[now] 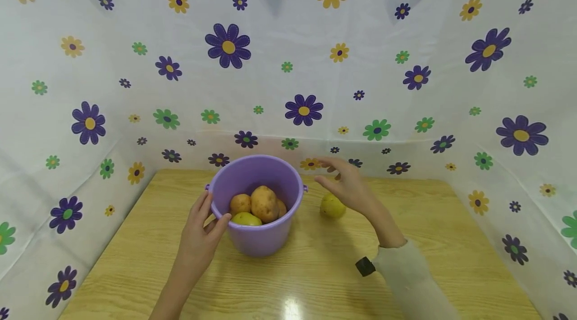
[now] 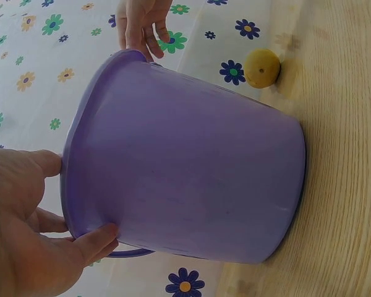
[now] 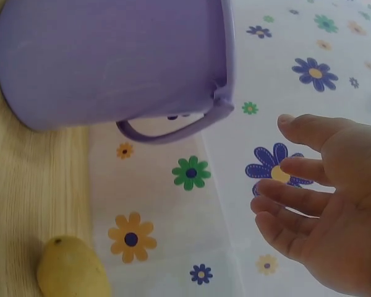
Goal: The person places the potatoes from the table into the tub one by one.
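Note:
A purple bucket (image 1: 259,240) stands upright on the table. Inside are several potatoes (image 1: 264,204) and a smooth yellow-green fruit (image 1: 245,219). My left hand (image 1: 200,232) holds the bucket at its near left rim; in the left wrist view its thumb is at the rim and its fingers lie along the outer wall. To the right of the bucket, my right hand (image 1: 349,187) hovers with loosely bent fingers and nothing in them. Below it, a yellow mango-like fruit (image 1: 332,207) lies on the table, apart from the hand in the right wrist view (image 3: 73,269).
The wooden table (image 1: 288,285) is closed in at the back and both sides by a white flower-print cloth (image 1: 288,84). The bucket's purple handle (image 3: 167,135) hangs on its far side. A small black block (image 1: 365,266) sits at the right sleeve's cuff.

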{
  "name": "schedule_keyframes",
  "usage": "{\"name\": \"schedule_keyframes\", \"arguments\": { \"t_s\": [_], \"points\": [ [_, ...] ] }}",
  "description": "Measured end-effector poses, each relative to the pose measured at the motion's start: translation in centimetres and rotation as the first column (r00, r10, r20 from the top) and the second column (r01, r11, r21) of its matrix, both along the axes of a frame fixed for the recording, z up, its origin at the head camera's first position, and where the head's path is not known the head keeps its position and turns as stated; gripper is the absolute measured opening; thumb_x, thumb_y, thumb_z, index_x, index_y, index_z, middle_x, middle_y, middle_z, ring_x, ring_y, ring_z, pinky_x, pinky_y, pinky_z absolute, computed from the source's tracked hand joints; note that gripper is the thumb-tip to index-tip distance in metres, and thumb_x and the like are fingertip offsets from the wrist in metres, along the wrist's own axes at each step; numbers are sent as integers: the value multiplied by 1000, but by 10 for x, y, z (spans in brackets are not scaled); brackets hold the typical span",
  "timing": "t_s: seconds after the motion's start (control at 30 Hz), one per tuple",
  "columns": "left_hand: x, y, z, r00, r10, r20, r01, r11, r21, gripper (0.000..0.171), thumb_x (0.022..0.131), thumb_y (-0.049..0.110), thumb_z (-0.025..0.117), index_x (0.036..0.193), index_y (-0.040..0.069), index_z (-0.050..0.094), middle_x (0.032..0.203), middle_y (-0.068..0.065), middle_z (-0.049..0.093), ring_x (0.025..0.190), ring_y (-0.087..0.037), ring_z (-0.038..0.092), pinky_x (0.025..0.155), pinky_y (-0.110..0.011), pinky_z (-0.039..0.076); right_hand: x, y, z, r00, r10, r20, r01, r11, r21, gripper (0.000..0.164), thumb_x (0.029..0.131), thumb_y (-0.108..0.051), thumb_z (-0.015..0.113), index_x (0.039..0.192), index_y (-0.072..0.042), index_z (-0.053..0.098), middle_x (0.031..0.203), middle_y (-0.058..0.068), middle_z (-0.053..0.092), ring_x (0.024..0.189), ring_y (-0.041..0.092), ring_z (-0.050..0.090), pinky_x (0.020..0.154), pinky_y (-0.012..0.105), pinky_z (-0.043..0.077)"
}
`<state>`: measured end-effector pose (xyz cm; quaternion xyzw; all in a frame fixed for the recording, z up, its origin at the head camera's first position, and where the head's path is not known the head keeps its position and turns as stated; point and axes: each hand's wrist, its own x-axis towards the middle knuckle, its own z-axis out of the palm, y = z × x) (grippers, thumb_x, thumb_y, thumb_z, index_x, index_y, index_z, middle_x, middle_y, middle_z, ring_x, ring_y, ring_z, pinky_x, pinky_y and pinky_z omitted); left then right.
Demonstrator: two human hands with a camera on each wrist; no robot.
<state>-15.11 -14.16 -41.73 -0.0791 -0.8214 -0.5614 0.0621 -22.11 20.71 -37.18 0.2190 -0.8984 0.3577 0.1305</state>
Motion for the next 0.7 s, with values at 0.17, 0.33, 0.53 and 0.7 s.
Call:
{"name": "schedule_keyframes", "arguments": {
  "t_s": [0.17,0.33,0.53,0.7],
  "points": [
    [0,0,0,1000,0,-1,0,1000,-1,75,105,26,64,162,-2,23,170,-19,12,148,-40,35,113,-40,45,3,15,-3,1000,-23,2,23,1000,-6,48,100,-19,72,140,2,58,132,21,64,115,34,61,92,51,60],
    [0,-1,-2,1000,0,-3,0,1000,-8,75,106,26,63,162,-2,22,170,-18,12,148,-40,34,113,-38,44,4,28,-7,999,-47,17,47,999,1,49,101,-19,70,142,3,56,133,22,63,116,36,60,94,54,58],
    [-1,-1,-3,1000,-6,-6,7,1000,4,74,106,22,63,162,-3,21,170,-17,12,149,-39,33,113,-37,44,5,44,-9,998,-65,17,64,998,20,50,101,-19,70,143,3,56,133,24,63,116,38,60,92,53,59],
    [-1,0,-3,1000,-7,-9,7,1000,4,73,106,21,63,162,-3,21,169,-18,12,149,-39,33,113,-36,45,7,56,-12,997,-78,23,78,997,29,50,100,-18,71,142,5,56,135,25,62,117,40,59,91,54,58]
  ]
}}
